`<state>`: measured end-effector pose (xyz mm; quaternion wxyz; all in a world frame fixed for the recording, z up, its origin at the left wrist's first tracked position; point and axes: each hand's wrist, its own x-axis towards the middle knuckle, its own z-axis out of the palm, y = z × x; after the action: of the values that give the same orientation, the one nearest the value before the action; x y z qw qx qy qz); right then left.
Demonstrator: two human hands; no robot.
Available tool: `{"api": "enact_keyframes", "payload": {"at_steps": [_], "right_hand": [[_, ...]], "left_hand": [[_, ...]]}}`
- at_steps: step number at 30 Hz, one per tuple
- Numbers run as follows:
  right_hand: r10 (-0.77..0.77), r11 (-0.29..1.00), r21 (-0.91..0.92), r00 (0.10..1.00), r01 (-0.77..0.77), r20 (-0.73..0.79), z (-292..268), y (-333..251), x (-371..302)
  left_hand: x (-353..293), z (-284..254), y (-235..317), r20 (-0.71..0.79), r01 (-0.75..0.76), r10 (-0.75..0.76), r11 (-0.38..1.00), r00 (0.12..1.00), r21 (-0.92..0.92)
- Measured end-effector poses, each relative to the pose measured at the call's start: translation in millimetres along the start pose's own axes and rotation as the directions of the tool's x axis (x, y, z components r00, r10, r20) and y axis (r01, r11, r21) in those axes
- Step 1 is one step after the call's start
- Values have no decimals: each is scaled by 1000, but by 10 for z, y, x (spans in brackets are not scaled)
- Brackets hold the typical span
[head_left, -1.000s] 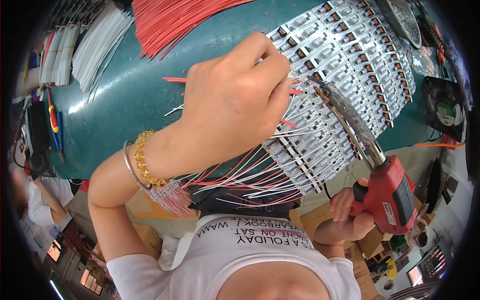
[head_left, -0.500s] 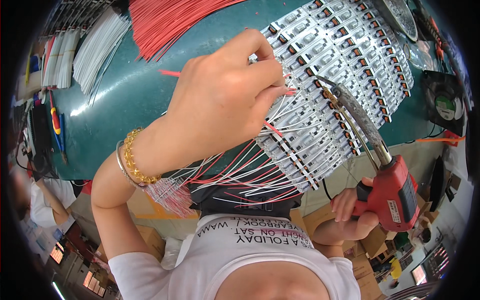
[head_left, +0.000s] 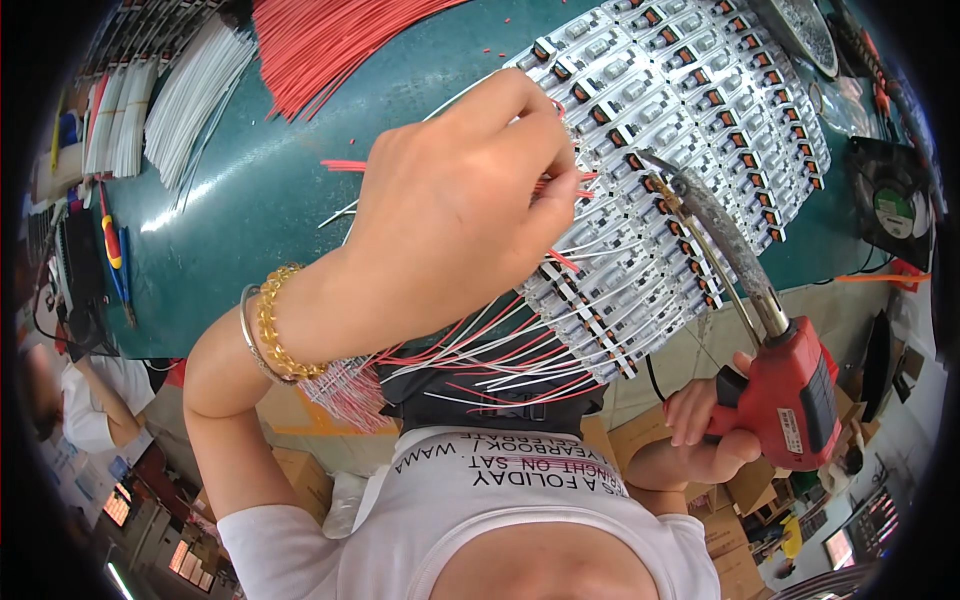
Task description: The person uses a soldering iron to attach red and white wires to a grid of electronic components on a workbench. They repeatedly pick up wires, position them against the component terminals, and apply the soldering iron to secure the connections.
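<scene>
Left hand [head_left: 470, 195] pinches red wires [head_left: 345, 165] over boards [head_left: 640, 75], short ends protruding, presumably for control. Right hand [head_left: 705, 455] grips soldering gun [head_left: 795, 395] by handle, likely keeping fingers off heat. Boards cover table [head_left: 250, 260] edge.

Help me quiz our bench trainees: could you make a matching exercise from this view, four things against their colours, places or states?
Column one:
1. Soldering gun
2. Left hand
3. Beaded bracelet
4. Cooling fan

Column two:
A. Black, to the right of the circuit boards
B. Holding thin red wires
C. Translucent yellow
D. Gripped in the right hand

Pairs: 1-D, 2-B, 3-C, 4-A
</scene>
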<state>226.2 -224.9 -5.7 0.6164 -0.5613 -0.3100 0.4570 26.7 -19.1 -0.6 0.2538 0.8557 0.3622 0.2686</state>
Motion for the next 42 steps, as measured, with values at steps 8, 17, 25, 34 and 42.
{"api": "enact_keyframes", "payload": {"at_steps": [8, 17, 25, 34, 42], "right_hand": [[-9, 999, -49, 1000, 8, -15, 3, 19, -8], [-27, 995, -99, 999, 30, 37, 103, -15, 52], [-15, 987, -161, 1000, 18, 22, 79, -40, 25], [-70, 991, -102, 993, 81, 100, 31, 2, 47], [-75, 995, -59, 996, 77, 38, 21, 9, 28]], "left_hand": [[2, -31, 61, 69, 67, -67, 998, 995, 14], [-18, 50, 62, 9, 102, -102, 995, 995, -10], [-21, 57, 80, -13, 102, -101, 993, 995, 64], [-29, 77, 59, -27, 68, -67, 996, 997, 61], [-29, 43, 80, -45, 67, -75, 984, 996, -165]]}}
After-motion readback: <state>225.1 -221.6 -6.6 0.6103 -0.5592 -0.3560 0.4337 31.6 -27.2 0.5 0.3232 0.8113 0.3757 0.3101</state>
